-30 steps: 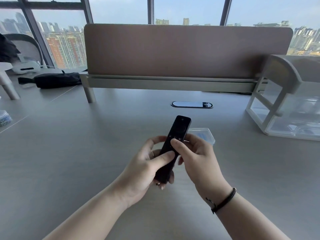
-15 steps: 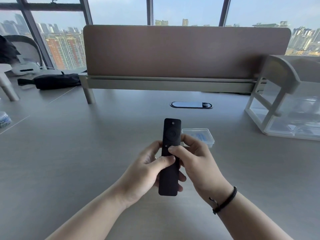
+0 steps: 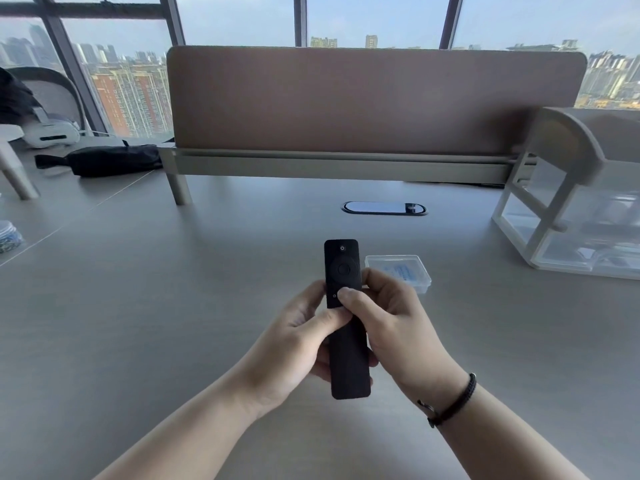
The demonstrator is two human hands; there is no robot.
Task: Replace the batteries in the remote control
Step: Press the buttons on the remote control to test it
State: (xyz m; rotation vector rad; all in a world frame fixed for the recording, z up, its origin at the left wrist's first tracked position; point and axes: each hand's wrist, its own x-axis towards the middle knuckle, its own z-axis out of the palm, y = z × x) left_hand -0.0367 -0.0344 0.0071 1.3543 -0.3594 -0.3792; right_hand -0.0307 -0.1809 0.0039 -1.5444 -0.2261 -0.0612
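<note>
Beside your hands, a clear box (image 3: 398, 271) on the worktop (image 3: 173, 306) holds something bluish. Your left hand (image 3: 294, 344) and right hand (image 3: 398, 327) grip the remote (image 3: 346, 341), now upright, buttons facing you.

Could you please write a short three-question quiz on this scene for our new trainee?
1. True or false: the remote lies flat on the desk.
2. Which hands hold the remote? A) left hand only B) right hand only C) both
3. Fill in: the side of the remote facing the camera is the ____ side.

Key: 1 false, it is held above the desk; 2 C; 3 button.
</note>
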